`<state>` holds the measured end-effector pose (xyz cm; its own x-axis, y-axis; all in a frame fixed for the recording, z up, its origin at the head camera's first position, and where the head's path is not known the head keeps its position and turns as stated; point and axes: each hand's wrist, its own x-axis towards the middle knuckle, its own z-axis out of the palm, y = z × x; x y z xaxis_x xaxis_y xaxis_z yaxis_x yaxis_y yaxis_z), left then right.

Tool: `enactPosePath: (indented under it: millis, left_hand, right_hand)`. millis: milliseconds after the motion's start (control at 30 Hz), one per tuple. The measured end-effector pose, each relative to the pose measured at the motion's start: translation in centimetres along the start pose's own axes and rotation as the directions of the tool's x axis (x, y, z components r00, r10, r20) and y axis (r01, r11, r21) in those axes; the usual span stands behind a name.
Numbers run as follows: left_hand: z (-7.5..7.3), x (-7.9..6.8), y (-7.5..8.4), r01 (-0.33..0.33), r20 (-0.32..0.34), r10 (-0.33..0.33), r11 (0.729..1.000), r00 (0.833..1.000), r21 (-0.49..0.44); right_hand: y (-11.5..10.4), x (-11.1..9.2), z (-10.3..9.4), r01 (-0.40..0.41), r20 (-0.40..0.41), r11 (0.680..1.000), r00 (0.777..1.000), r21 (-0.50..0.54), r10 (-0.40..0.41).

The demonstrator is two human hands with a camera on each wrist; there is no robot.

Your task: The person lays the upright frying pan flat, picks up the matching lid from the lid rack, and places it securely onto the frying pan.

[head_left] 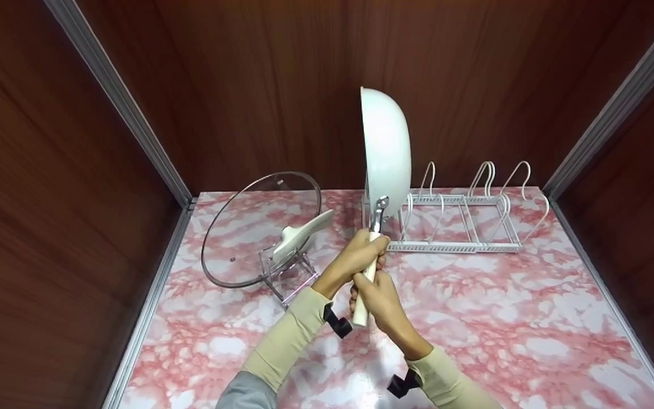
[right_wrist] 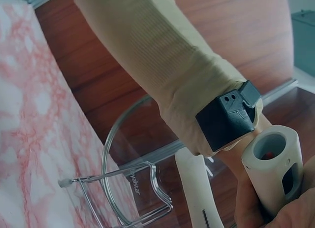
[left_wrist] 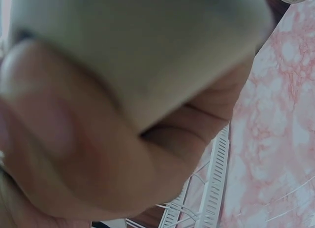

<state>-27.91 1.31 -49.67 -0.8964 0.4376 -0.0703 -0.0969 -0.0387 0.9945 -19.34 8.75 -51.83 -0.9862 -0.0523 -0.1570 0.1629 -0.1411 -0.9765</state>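
Handle (head_left: 360,316) clamped low by the right hand (head_left: 381,298) and higher by the left hand (head_left: 358,254), the pan (head_left: 388,147) stands on edge at upper centre, by the near-centre end of the rack (head_left: 446,247), so steady, slow, upright lowering seems wise, clear of the lid (head_left: 256,227) at left

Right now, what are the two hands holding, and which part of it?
A white pan, by its handle: the left hand grips it nearer the pan, the right hand nearer the handle's far end.
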Motion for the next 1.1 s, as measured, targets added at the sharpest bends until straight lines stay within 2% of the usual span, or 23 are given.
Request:
enactPosePath:
  millis: [200, 833, 1100]
  left_hand:
    - [0.1, 0.1, 0.2, 0.002, -0.009, -0.002, 1.000, 1.000, 0.012]
    - [0.5, -0.5, 1.5, 0.012, -0.018, -0.012, 1.000, 1.000, 0.011]
    - [0.5, -0.8, 1.8, -0.020, 0.001, 0.020, 1.000, 1.000, 0.017]
  right_hand:
    - [-0.3, 0.0, 0.0, -0.002, -0.015, 1.000, 1.000, 0.018, 0.003]
    - [-1.1, -0.6, -0.1, 0.021, 0.017, 1.000, 1.000, 0.022, -0.022]
    - [-1.5, -0.9, -0.1, 0.036, 0.019, 0.999, 0.999, -0.001, -0.036]
